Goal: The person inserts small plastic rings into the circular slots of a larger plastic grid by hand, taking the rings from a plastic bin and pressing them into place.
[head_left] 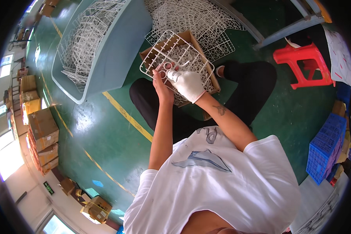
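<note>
A white plastic sprue frame (pixel 171 51), a lattice with small rings on it, is held tilted over an open cardboard box (pixel 188 37). My bare left hand (pixel 164 89) closes on the near part of the frame, beside its rings. My right hand (pixel 190 85), in a white glove, is closed at the same spot, its fingers against the rings (pixel 167 66). Whether it grips a ring or a bar is hard to make out. Many loose white rings (pixel 207 80) fill the box, which stands between my legs.
To the left stands a large grey-blue bin (pixel 123 50) full of white sprue frames (pixel 91 43). More ring lattices (pixel 191 17) lie piled on the green floor beyond the box. A red stool (pixel 306 64) and a blue crate (pixel 327 146) are at the right; cardboard cartons (pixel 43 124) line the left wall.
</note>
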Motion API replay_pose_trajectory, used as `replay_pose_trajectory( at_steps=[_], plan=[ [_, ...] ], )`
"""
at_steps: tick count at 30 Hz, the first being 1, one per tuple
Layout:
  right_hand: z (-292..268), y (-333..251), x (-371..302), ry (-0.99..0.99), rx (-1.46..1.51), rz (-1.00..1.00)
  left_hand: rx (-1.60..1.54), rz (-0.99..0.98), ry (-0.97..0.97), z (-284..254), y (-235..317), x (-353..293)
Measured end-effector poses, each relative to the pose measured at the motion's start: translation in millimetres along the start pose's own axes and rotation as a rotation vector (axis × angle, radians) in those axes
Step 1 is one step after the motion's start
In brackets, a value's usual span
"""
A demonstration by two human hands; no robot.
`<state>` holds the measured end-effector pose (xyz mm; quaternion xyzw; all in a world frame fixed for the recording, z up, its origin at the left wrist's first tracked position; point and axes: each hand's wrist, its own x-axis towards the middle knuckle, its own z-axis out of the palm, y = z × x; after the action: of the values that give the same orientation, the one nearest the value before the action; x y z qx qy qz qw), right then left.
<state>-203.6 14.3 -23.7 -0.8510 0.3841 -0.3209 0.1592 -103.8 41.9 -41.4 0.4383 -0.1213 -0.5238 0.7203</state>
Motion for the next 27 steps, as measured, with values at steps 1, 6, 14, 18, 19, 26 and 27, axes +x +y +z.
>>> replay_pose_trajectory(
  at_steps=[1,6,14,18,19,26,27],
  plan=[
    [-1,-1,1,0.055,0.011,-0.035,-0.006,0.012,-0.005,-3,1,0],
    [4,-6,-3,-0.018,0.003,-0.044,0.051,0.014,-0.017,-5,-3,-4],
    [7,-2,-2,-0.036,0.027,0.006,0.288,0.002,-0.123,-14,6,-1],
    [-5,-9,-2,-0.240,-0.047,-0.041,0.140,0.024,-0.165,2,26,11],
    [2,-8,-1,-0.129,0.076,-0.011,0.229,0.034,-0.179,-4,17,22],
    [2,4,12,-0.274,1.119,0.824,0.314,0.204,-0.304,13,29,27],
    [2,6,9,-0.288,1.207,0.885,0.301,0.188,-0.338,12,31,27]
  ],
)
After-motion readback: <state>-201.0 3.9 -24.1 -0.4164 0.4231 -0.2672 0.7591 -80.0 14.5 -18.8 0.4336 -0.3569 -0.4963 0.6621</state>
